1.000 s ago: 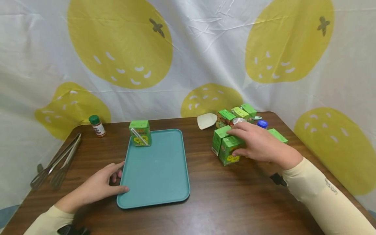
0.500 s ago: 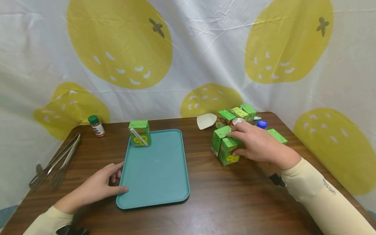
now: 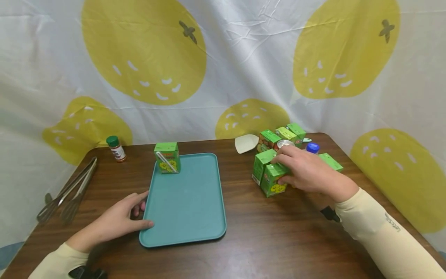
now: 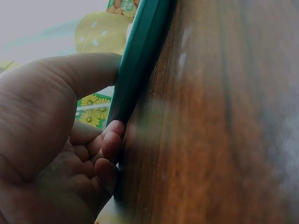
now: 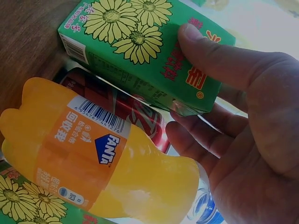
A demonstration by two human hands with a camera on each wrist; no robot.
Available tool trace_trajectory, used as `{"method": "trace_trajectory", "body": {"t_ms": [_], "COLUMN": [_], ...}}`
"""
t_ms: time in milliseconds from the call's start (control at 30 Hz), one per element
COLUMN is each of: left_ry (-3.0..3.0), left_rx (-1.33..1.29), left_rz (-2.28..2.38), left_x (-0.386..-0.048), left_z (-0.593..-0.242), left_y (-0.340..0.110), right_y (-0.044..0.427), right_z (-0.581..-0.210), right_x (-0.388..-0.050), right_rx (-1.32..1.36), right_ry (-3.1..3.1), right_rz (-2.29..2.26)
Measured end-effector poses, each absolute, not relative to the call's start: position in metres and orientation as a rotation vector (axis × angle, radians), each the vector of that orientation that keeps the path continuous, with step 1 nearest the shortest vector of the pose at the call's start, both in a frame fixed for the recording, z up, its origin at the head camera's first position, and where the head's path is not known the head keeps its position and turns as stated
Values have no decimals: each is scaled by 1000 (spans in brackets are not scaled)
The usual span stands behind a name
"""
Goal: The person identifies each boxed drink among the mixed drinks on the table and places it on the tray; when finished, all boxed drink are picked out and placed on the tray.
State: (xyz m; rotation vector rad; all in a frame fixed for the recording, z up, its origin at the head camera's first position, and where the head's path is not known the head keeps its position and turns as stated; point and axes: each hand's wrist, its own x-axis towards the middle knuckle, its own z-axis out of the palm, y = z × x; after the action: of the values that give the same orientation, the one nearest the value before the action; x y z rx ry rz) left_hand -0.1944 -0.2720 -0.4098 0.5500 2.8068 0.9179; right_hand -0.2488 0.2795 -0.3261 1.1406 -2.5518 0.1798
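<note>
My right hand pinches a green drink carton with yellow flowers, thumb on its front and fingers behind. In the right wrist view, that carton lies beside a dark red can and an orange Fanta bottle. Another green carton stands right against it on the left. My left hand holds the near left edge of a teal tray. Its thumb lies over the rim and its curled fingers touch the side. At the tray's far left corner stands a green carton with a straw.
Behind the right hand are several more cartons, a can top and a blue cap. A white spatula lies at the back edge. On the left are a green-capped spice jar and metal tongs.
</note>
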Motion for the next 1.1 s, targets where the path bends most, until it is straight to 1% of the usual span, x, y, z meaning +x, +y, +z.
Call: {"method": "trace_trajectory", "body": {"t_ms": [467, 1100], "left_ry": [2814, 2817], "left_rx": [544, 568], "left_rz": [907, 913], "left_x": [-194, -194], "left_z": [-409, -408], "left_y": [-272, -272], "right_y": [280, 277], "right_z": [-327, -333], "right_x": [-248, -249], "right_rx": [1152, 1264], "right_ry": [-2554, -2481], "right_rz": [130, 315]}}
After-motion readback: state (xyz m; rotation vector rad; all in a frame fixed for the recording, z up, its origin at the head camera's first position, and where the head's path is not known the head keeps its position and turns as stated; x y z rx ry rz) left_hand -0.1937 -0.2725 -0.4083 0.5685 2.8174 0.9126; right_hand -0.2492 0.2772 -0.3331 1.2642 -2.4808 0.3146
